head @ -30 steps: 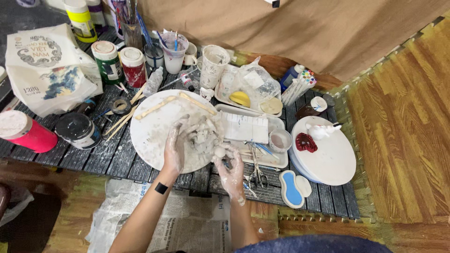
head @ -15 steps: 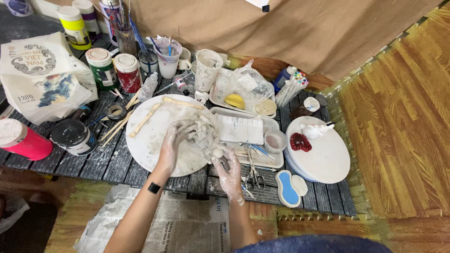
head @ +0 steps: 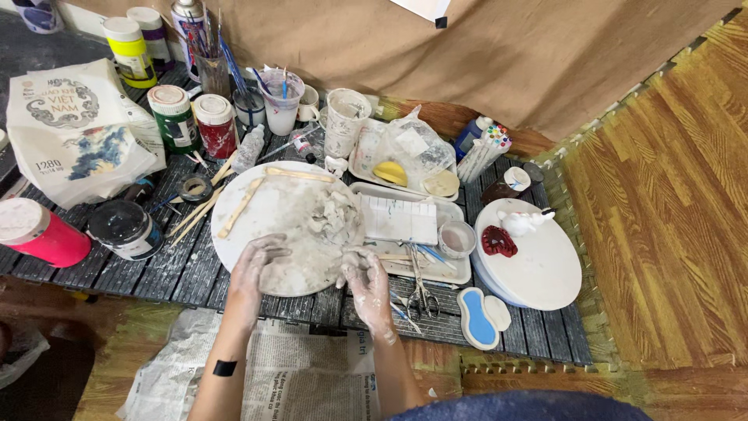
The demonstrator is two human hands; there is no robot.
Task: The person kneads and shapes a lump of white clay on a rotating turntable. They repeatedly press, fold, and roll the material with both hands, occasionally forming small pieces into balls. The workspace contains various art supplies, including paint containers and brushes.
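A round white board (head: 269, 210) smeared with grey clay lies on the dark slatted platform. A torn lump of grey clay (head: 333, 214) sits on its right half, and thin wooden sticks (head: 241, 206) lie along its left and top. My left hand (head: 253, 265), coated in clay, rests on the near part of the board with its fingers spread and bent. My right hand (head: 366, 284), also coated, sits at the board's near right rim with curled fingers. Whether the right hand holds a bit of clay is unclear. Both hands are a short way from the lump.
A white tray (head: 405, 222) with tools and a small cup adjoins the board on the right, with scissors (head: 421, 292) in front. Farther right is a white turntable (head: 538, 265) holding a red piece. Paint jars (head: 175, 117), brush cups and a pink can (head: 39, 230) stand left and behind. Newspaper (head: 296, 374) lies below.
Both hands have drawn back from the clay lump toward the near edge of the board. The camera has tilted so the platform sits lower in view.
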